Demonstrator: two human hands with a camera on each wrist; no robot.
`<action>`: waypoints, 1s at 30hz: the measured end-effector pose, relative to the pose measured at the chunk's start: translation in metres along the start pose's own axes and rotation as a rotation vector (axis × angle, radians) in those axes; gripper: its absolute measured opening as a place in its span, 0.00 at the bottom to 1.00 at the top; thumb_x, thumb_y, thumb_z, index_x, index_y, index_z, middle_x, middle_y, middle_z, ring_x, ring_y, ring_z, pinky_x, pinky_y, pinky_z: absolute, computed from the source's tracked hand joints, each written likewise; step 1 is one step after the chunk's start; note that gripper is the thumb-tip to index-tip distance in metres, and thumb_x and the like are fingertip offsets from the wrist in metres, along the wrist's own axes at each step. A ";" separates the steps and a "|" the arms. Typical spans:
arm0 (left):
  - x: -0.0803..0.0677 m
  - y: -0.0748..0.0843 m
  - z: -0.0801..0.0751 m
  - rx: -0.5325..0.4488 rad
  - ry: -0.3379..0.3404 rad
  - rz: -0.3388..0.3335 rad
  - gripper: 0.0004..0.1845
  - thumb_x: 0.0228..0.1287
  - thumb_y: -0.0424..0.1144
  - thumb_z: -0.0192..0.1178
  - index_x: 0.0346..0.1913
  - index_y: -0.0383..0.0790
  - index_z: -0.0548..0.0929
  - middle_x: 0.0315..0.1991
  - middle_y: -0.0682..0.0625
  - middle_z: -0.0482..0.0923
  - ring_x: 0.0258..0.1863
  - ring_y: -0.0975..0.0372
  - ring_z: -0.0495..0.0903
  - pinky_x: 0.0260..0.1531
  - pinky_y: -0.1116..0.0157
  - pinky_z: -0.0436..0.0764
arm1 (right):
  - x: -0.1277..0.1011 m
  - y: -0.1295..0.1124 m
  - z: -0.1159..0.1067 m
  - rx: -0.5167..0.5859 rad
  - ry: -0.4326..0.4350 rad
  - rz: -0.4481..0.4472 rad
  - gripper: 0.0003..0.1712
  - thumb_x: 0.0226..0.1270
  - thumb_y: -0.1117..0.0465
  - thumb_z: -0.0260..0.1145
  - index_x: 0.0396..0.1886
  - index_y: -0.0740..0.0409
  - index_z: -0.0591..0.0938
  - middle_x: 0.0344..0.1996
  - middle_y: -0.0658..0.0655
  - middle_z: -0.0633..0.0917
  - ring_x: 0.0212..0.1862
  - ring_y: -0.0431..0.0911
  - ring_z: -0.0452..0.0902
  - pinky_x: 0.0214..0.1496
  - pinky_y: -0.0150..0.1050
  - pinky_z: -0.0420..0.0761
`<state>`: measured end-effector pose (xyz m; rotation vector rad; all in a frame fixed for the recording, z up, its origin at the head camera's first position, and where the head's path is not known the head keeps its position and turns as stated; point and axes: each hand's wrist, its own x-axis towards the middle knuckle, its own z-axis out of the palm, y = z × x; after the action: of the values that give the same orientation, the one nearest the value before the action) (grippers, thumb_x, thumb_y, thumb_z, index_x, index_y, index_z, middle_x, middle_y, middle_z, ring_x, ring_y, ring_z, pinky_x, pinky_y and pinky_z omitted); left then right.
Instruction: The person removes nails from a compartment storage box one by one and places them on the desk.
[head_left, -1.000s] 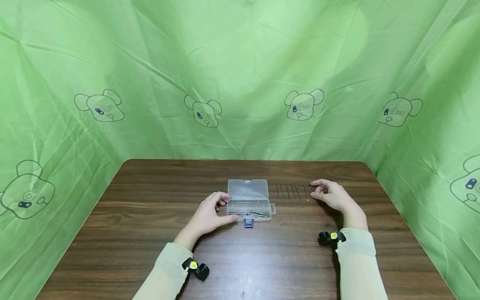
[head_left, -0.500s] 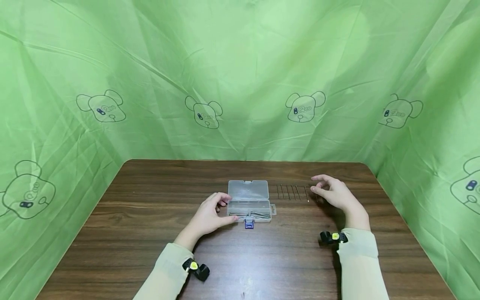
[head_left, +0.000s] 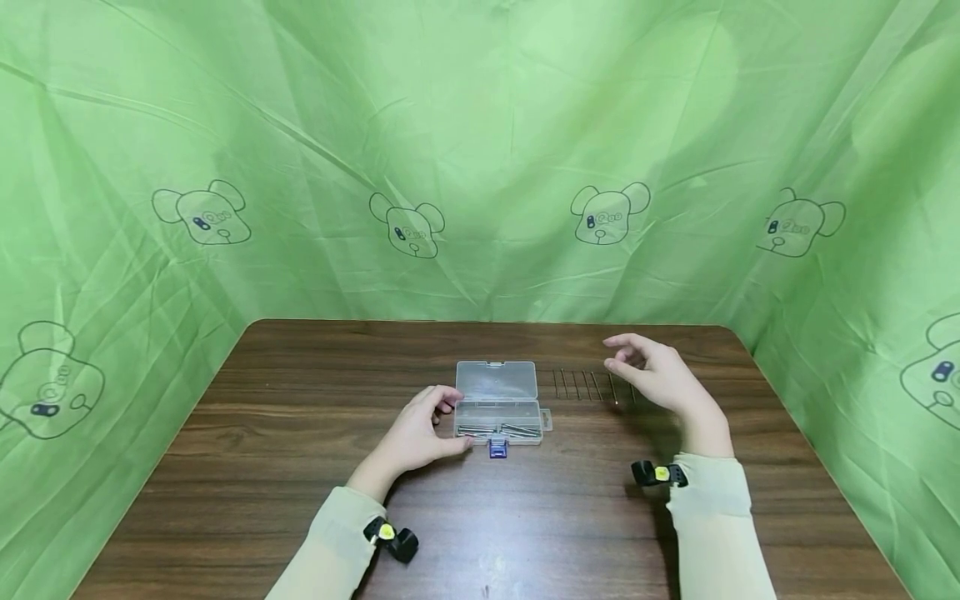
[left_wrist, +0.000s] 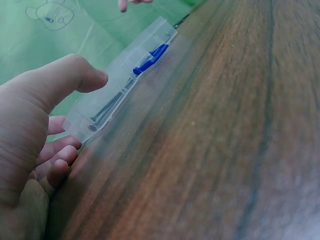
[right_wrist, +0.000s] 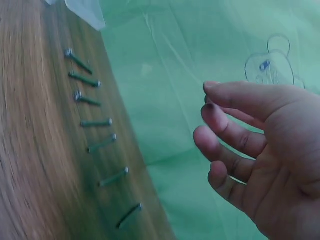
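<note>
A clear plastic box [head_left: 519, 442] lies on the table with its lid [head_left: 495, 380] folded back and a blue latch [head_left: 498, 449] at the front. Several nails [left_wrist: 106, 107] lie inside it. My left hand [head_left: 412, 429] holds the box's left end, thumb at the front edge and fingers behind the end wall. To the right of the box, several long thin nails [right_wrist: 96, 123] lie side by side in a row. My right hand [head_left: 663, 379] hovers over the row's right end, fingers loosely bent and nothing between them.
The brown wooden table [head_left: 480, 517] ends at a green cloth backdrop [head_left: 495, 167] behind and on both sides. A clear hanging tab [head_left: 546, 418] sticks out from the box's right side.
My right hand has let go of the rightmost nail, lifted from the table and shifted slightly left and away from me. The left hand and box have stayed in place.
</note>
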<state>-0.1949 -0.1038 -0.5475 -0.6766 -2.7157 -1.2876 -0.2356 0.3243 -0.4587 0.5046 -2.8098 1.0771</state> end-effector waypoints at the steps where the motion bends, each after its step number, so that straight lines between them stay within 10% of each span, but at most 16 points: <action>1: 0.000 0.000 0.000 0.001 -0.001 0.000 0.37 0.51 0.47 0.86 0.64 0.42 0.83 0.52 0.51 0.82 0.51 0.61 0.79 0.49 0.62 0.82 | 0.001 -0.004 0.001 0.005 0.002 -0.015 0.20 0.81 0.55 0.70 0.66 0.55 0.84 0.42 0.52 0.86 0.44 0.47 0.83 0.46 0.39 0.80; 17: 0.001 -0.001 0.002 0.001 0.010 -0.001 0.36 0.51 0.47 0.87 0.63 0.43 0.83 0.51 0.52 0.81 0.50 0.62 0.79 0.48 0.63 0.82 | 0.024 -0.092 0.081 0.108 0.009 -0.416 0.19 0.73 0.63 0.76 0.61 0.59 0.86 0.42 0.49 0.86 0.37 0.46 0.83 0.37 0.39 0.84; 30: 0.001 -0.002 0.001 0.010 -0.005 0.021 0.36 0.53 0.46 0.85 0.64 0.44 0.82 0.54 0.52 0.81 0.52 0.61 0.80 0.49 0.61 0.83 | 0.018 -0.118 0.137 0.012 -0.098 -0.492 0.16 0.77 0.56 0.74 0.59 0.55 0.86 0.54 0.52 0.87 0.57 0.46 0.84 0.62 0.46 0.83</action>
<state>-0.1963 -0.1043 -0.5494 -0.7058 -2.7094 -1.2692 -0.2080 0.1465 -0.4827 1.1973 -2.5393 0.9792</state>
